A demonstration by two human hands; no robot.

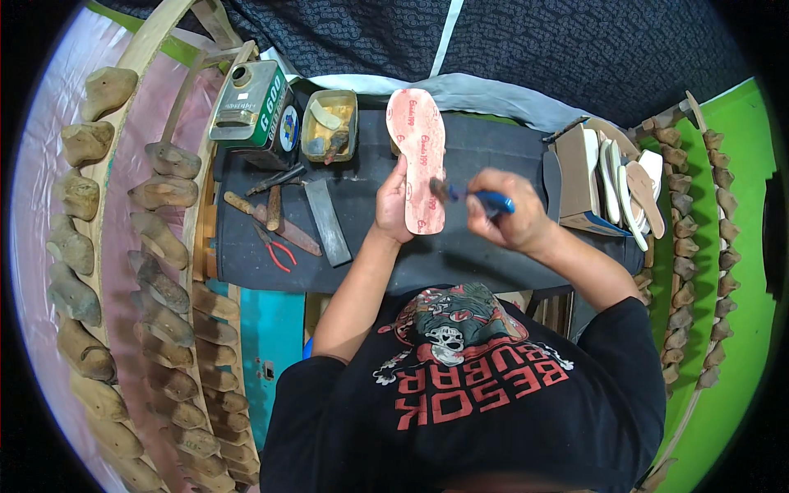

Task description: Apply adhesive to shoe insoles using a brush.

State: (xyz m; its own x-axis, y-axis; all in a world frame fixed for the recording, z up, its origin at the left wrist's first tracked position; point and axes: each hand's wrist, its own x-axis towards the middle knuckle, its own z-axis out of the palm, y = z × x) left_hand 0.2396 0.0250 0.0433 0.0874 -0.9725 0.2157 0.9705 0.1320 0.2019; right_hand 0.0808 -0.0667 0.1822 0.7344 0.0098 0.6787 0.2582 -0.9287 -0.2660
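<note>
My left hand (393, 201) is closed round the edge of a pinkish, printed insole (421, 148), held up above the dark table with its wide end pointing away. A blue-handled brush (496, 202) is gripped in my right hand (514, 209). The brush's dark, blurred head (441, 191) lies over the narrow end of the insole; whether it touches the surface I cannot tell. Some fingers of my left hand are hidden behind the insole.
At the back left stand a metal can (251, 115) and a yellowish tub (330, 156). Red-handled pliers (275, 249) and a grey flat bar (327, 222) lie nearby. On the right, a cardboard box (575, 185) holds several soles. Shoe lasts (78, 193) line racks on both sides.
</note>
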